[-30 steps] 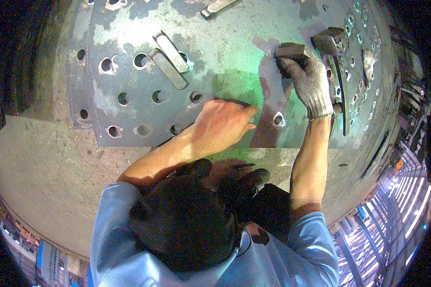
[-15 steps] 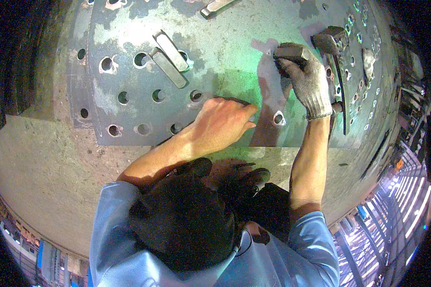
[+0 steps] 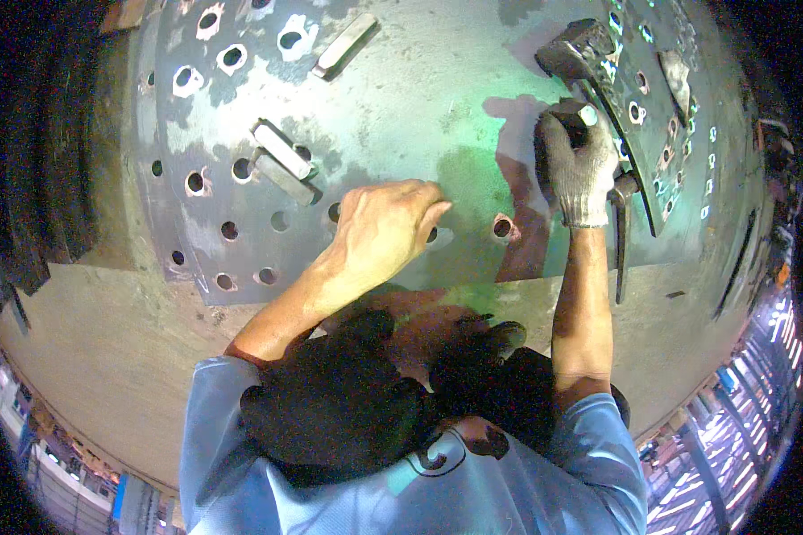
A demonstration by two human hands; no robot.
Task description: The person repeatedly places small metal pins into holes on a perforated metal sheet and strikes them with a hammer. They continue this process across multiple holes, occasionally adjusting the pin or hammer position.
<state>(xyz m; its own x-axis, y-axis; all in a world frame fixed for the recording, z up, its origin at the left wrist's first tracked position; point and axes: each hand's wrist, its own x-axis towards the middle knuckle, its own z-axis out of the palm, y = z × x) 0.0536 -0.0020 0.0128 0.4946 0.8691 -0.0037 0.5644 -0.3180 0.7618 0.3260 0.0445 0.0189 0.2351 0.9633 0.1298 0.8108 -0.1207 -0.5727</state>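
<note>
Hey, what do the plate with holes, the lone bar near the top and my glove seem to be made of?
The plate looks like steel: dark grey, mottled, with a dull sheen. The lone bar is probably bare steel, its smooth face shining. The glove seems knitted, perhaps cotton: off-white, textured, with a ribbed cuff.

The gloved right hand [image 3: 582, 174] grips a metal piece [image 3: 587, 116] over a holed plate [image 3: 397, 116].

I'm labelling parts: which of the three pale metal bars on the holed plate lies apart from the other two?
The upper bar, nearest the picture's top edge: it lies alone, while the other two bars lie close together.
</note>
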